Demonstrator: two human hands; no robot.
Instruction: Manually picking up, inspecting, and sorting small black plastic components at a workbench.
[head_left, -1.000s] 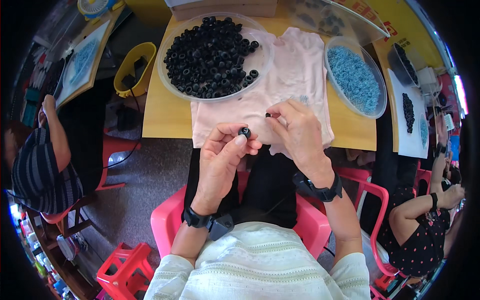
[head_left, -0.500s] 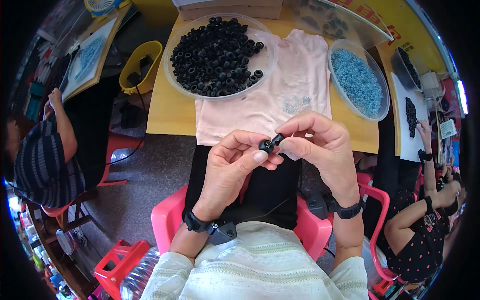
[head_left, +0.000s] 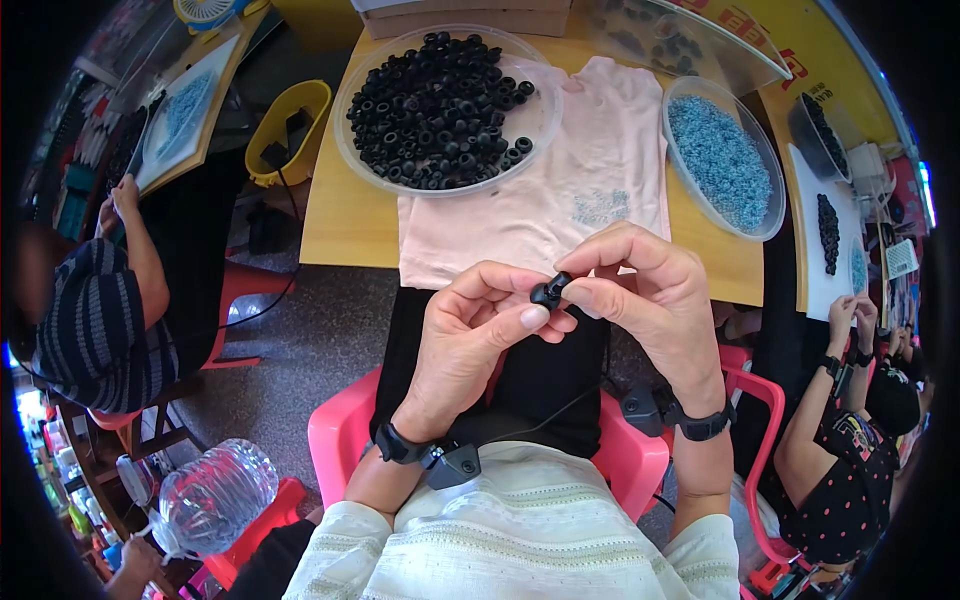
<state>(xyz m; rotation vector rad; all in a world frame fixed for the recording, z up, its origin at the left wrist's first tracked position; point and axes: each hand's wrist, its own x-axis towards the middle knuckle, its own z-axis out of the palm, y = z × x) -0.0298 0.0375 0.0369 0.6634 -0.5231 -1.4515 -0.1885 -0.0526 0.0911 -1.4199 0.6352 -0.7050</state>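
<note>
L hand [head_left: 465,325] had a round blk piece [head_left: 542,297] pinched, thumb vs. fingers. R hand [head_left: 652,312] nipped a small blk piece [head_left: 563,281] btwn thumb & forefinger, its end touching the round one; seated or merely against it, couldn't tell. Both were over my lap, by near edge of pink cloth [head_left: 470,240].

Progress (my est.): this pair prob. mid-join, not done, w/ both hands on it. Lots left: loose blk pcs [head_left: 425,115] heaped in round tub [head_left: 540,118], a few strays at its R side; couldn't tell if any were already paired. Blue bits [head_left: 718,155] sat R of cloth, not in my fingers.

Vs. ½ sec earlier: small piece was pressed closer & covered more of the round one's hole, which had shown plainly; grips same. Lower L, big water bottle [head_left: 218,495] now in fuller view, above the red stool [head_left: 262,535].
</note>
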